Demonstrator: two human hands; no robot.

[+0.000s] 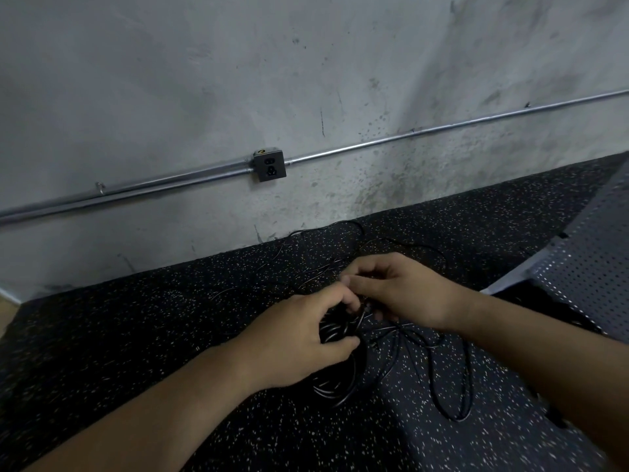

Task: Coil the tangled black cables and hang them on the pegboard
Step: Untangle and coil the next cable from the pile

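Observation:
My left hand (299,338) grips a bundle of coiled black cable (335,330), with loops hanging below it down to the floor. My right hand (398,289) pinches a strand of the same cable just right of the bundle, fingertips close to the left hand's. Loose black cable (449,379) trails in loops over the floor to the right and thin strands run back toward the wall. A grey perforated pegboard (592,267) leans at the right edge.
The speckled black rubber floor (170,335) meets a concrete wall (306,80). A metal conduit (408,134) runs along the wall through a grey socket box (269,165).

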